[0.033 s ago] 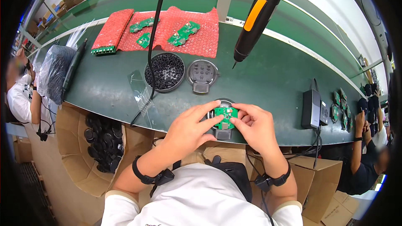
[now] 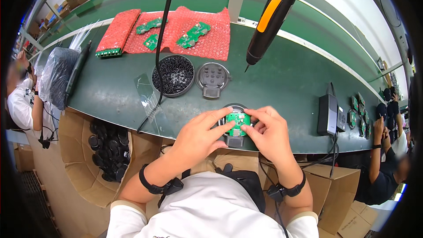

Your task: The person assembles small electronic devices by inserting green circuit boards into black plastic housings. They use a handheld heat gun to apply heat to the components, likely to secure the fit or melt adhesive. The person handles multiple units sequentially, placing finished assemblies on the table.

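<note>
A green circuit board (image 2: 237,122) lies over a round black plastic housing (image 2: 235,141) near the table's front edge. My left hand (image 2: 200,133) comes round its left side: one finger reaches the far rim, another presses on the board, and the thumb is near the housing's block-shaped near end. With thumb and forefinger, my right hand (image 2: 267,133) pinches the board's right edge; its other fingers are curled in. Beyond them is a similar round dark cover (image 2: 213,76) with a tab, beside a round tub (image 2: 173,92) of small black screws.
A black-and-orange electric screwdriver (image 2: 269,20) hangs above the table. Red bubble wrap (image 2: 218,46) holds several boards at the back. A black power adapter (image 2: 327,114) stands right. A cable (image 2: 164,31) crosses the left side. A carton (image 2: 79,158) of black parts is below left. Co-workers sit both sides.
</note>
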Tool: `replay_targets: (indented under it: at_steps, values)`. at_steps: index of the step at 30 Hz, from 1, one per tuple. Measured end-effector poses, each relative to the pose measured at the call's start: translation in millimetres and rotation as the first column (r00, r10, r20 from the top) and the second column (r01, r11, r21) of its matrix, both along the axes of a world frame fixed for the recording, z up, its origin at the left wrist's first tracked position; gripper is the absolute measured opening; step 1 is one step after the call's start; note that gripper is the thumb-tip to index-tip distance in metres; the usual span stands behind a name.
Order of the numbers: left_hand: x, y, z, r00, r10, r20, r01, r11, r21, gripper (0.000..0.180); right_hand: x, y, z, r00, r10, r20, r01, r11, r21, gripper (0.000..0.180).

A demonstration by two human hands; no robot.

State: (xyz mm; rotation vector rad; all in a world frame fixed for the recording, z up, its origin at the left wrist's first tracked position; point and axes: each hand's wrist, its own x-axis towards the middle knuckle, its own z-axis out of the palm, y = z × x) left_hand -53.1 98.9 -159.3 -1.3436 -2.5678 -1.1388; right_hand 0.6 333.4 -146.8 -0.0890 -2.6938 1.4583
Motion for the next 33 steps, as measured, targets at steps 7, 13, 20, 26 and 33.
replay_targets:
  at_steps: [7,13,20,26,33]
  values:
    - [-6.0,-3.6,-5.0,1.0,0.018,0.001,-0.018,0.998,0.064,0.059,8.0,3.3,8.9,0.946,0.192,-0.261,-0.139,0.968,0.208,0.052]
    - [-6.1,4.9,6.2,0.998,0.044,0.038,-0.05,0.983,0.174,0.05,3.9,-4.5,-4.0,0.895,0.133,-0.426,-0.044,0.976,0.212,0.048]
    - [-3.3,16.7,2.2,0.992,0.119,0.051,-0.129,0.935,0.33,0.04,6.9,-16.7,-0.5,0.904,0.061,-0.423,-0.035,0.997,0.069,0.031]
    - [5.2,16.3,13.2,0.981,0.115,0.157,-0.155,0.949,0.274,0.039,11.7,-17.1,-0.5,0.905,0.041,-0.424,-0.022,0.999,0.049,0.026]
    - [8.9,14.6,9.2,0.99,0.085,0.111,-0.115,0.945,0.308,0.039,19.7,-21.4,0.1,0.91,0.019,-0.415,-0.016,1.0,0.012,0.021]
